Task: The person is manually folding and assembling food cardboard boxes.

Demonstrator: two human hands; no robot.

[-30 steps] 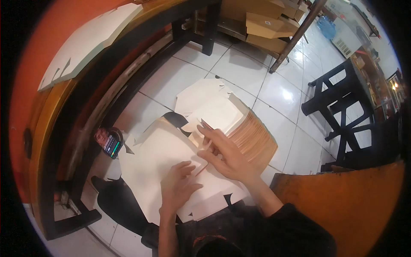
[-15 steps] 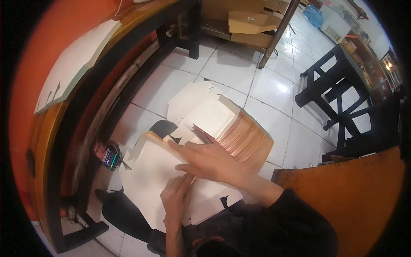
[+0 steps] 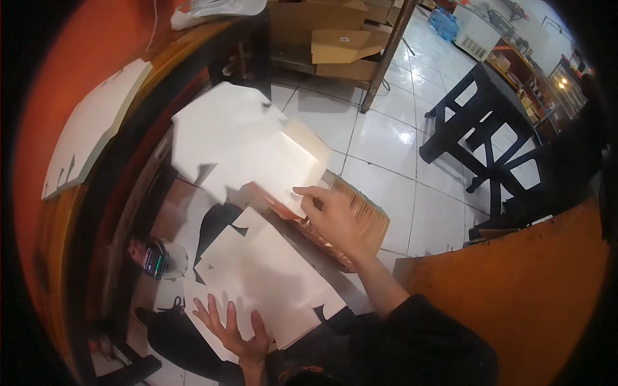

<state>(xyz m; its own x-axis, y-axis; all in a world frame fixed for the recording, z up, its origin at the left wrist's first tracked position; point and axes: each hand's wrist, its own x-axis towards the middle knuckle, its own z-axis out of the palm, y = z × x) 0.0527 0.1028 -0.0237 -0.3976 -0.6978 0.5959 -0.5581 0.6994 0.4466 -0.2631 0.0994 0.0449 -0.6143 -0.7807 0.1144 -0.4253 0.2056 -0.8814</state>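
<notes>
My right hand point(image 3: 331, 222) pinches one edge of a white paper box point(image 3: 232, 138) with a brown side and lifts it above the floor. Its large flap spreads to the left, slightly blurred by motion. Just beneath and to the right is a long row of nested paper boxes point(image 3: 368, 212), their brown edges packed together and partly hidden by my right hand. Flat white box blanks point(image 3: 273, 276) with notched corners lie across my lap. My left hand point(image 3: 235, 331) rests on their near left part, fingers spread and holding nothing.
A wooden bench point(image 3: 96, 170) on the left carries a stack of white blanks point(image 3: 96, 128). A phone point(image 3: 154, 258) leans by a clear cup point(image 3: 176, 260). Black plastic stools point(image 3: 489, 122) stand at right, near an orange-brown panel point(image 3: 502, 296). Cardboard boxes point(image 3: 341, 46) fill a shelf beyond.
My hands were together folding at the box on my lap. Now my right hand has carried the box up and away toward the nested row, while my left has opened onto the blanks.
</notes>
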